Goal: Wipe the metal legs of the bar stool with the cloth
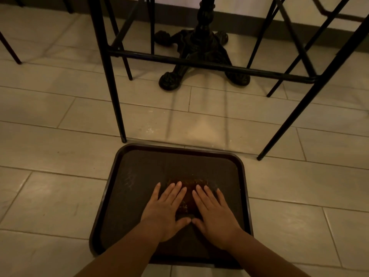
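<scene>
While both palms lie flat, the left hand (166, 212) and the right hand (214, 214) press side by side on a small brownish cloth (188, 194) that lies near the middle of a dark tray (123, 188); the fingers of each hand are straight and spread, holding nothing, and the two thumbs nearly touch at the cloth's near edge. Only a strip of the cloth shows between the hands and just past the fingertips. That tray sits on the pale tiled floor (50, 196), with both forearms reaching over its near rim. Beyond the tray's far edge stands the bar stool (199, 63), seen from below the seat: its black metal front legs, one at the left (111, 90) and one at the right (311, 100), are joined by a horizontal crossbar, and the left leg's foot rests on the floor just beside the tray's far left corner. Behind the stool, an ornate black table base (199, 50) with clawed feet stands by the wall, and further thin black legs show at the left and right edges
</scene>
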The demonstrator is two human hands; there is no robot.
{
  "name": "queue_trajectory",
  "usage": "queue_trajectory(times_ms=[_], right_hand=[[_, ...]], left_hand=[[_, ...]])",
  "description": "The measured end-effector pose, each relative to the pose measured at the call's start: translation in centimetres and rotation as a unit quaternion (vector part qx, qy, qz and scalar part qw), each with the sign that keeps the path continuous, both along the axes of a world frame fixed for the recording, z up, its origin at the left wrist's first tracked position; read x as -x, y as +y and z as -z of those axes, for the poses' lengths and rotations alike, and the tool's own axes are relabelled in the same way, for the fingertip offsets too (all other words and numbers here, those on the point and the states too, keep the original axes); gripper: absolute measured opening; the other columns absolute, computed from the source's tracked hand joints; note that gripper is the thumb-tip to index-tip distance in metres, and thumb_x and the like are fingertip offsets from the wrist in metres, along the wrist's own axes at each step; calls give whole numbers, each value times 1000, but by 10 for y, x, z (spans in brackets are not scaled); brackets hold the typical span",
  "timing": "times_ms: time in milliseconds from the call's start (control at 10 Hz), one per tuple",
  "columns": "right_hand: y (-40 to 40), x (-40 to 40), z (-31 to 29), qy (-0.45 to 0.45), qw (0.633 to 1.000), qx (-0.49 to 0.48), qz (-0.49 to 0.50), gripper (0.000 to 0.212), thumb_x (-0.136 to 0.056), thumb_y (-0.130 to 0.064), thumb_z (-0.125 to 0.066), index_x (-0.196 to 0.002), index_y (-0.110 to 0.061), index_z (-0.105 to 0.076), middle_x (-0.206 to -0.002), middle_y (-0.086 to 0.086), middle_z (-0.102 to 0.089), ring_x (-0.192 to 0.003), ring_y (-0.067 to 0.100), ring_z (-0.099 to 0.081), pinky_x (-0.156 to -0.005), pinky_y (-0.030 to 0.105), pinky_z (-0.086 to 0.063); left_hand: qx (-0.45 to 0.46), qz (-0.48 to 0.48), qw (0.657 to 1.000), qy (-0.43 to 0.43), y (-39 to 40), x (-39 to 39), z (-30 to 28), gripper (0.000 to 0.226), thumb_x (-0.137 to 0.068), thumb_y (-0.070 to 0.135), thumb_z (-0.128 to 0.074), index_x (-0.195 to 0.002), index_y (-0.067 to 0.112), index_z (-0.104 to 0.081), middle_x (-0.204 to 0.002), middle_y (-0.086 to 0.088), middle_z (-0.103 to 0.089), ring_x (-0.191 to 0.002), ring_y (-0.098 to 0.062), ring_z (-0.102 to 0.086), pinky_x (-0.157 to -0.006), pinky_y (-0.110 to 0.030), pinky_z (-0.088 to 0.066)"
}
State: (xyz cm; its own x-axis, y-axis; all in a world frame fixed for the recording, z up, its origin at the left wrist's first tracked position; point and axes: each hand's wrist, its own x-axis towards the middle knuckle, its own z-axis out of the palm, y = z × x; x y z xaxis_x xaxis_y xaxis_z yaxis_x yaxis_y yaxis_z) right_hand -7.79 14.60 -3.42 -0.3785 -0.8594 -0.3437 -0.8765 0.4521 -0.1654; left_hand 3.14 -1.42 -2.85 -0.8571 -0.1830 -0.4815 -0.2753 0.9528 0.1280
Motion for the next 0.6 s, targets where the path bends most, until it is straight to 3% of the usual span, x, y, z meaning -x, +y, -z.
queue_trajectory(times_ms=[100,300,400,600], right_hand=[[-3,3,-6,-2,1000,6,3,69,-95,-50,-32,-151,-23,-2,-160,-1,1,-147,18,7,-113,44,16],[-3,16,-17,-49,999,1,-6,70,-92,-36,-48,-151,-30,-10,-160,-3,-6,-147,19,0,-112,38,11],[-10,26,-25,-74,997,-15,-3,66,-91,-36,-49,-150,-31,-18,-159,-2,-13,-146,21,-5,-114,39,6],[-30,35,-44,-120,989,-55,58,61,-91,-41,-47,-147,-28,-28,-156,6,-22,-144,28,-11,-116,45,-6]], left_hand=[[-6,16,1000,-13,-3,2,-9,81,-86,68,-22,-144,29,21,-152,6,26,-141,-12,22,-113,-49,17],[-33,7,999,-26,-9,6,-28,74,-92,34,-45,-149,29,2,-158,4,9,-145,-14,6,-117,-46,8],[-50,1,998,-35,-13,14,-38,65,-94,28,-42,-150,27,-8,-159,1,0,-145,-16,-4,-117,-42,3],[-44,11,996,-78,-18,33,-60,61,-95,25,-38,-150,21,-12,-159,-6,-3,-145,-20,-5,-118,-41,-2]])
